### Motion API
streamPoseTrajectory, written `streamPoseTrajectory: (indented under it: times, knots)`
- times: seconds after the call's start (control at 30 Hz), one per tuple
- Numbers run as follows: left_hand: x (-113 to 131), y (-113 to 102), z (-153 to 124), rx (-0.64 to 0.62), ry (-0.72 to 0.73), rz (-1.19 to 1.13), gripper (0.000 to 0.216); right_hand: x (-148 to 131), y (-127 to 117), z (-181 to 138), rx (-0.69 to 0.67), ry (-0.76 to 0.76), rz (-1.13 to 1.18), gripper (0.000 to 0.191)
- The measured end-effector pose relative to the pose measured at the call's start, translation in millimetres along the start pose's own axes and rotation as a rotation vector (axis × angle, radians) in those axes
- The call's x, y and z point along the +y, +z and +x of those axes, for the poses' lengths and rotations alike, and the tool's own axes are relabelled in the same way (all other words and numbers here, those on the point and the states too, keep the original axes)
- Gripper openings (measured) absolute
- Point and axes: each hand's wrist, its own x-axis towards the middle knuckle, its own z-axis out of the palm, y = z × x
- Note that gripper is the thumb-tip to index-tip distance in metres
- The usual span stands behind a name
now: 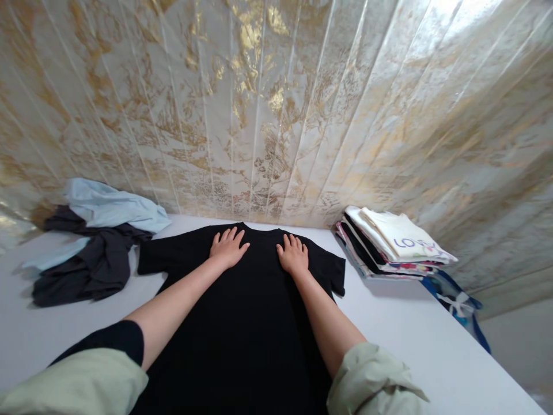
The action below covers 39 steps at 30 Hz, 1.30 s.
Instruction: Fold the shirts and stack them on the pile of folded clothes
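A black T-shirt (254,323) lies spread out on the white table (415,340), its neckline toward the far edge and a short sleeve out to each side. My left hand (228,248) rests flat on the shirt's left shoulder area, fingers spread. On the right shoulder area, just beside the neckline, my right hand (294,253) presses down flat with its fingers a little apart. Neither hand grips the cloth. The shirt's lower end runs out of view at the bottom, partly behind my forearms.
At the left lies a loose heap of dark grey clothes (97,265) and light blue cloth (114,204). A stack of folded clothes (389,242) stands at the back right. Beyond the right edge is a blue bag-like thing (460,305). A gold-patterned curtain (259,115) hangs behind the table.
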Motion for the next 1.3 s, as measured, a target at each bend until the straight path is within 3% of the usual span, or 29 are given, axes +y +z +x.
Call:
streamPoseTrajectory:
  times: [0.07,0.17,0.27,0.4,0.53,0.73,0.9,0.97,1.03,1.3]
  knots:
    - [26,2,-17,0.022,-0.016,-0.038,0.066,0,-1,0,0.003,-0.009,0.013,0.061]
    - [67,10,-49,-0.009,0.212,-0.123,0.064,0,-2,0,0.012,-0.024,0.039,0.063]
    - [87,20,-73,-0.01,0.348,-0.134,0.061,4,-4,-1,0.004,-0.046,0.054,0.064]
    - [82,28,-80,0.018,0.407,-0.102,0.059,24,-10,-5,-0.031,-0.171,0.059,0.061]
    - [76,28,-77,0.024,0.44,-0.096,0.059,62,-21,-13,-0.041,-0.297,0.04,0.056]
    - [79,24,-78,-0.016,0.439,-0.092,0.06,132,-36,-24,0.012,-0.144,0.081,0.053]
    - [79,22,-77,-0.035,0.445,-0.094,0.062,176,-50,-51,0.22,0.028,0.168,0.044]
    - [80,20,-77,-0.041,0.444,-0.085,0.063,181,-55,-66,0.249,0.1,0.178,0.033]
    - [81,19,-77,-0.043,0.439,-0.076,0.063,178,-59,-80,0.195,0.172,0.185,0.026]
    - [78,17,-79,0.035,0.429,-0.102,0.061,149,-68,-109,-0.003,0.318,0.224,0.035]
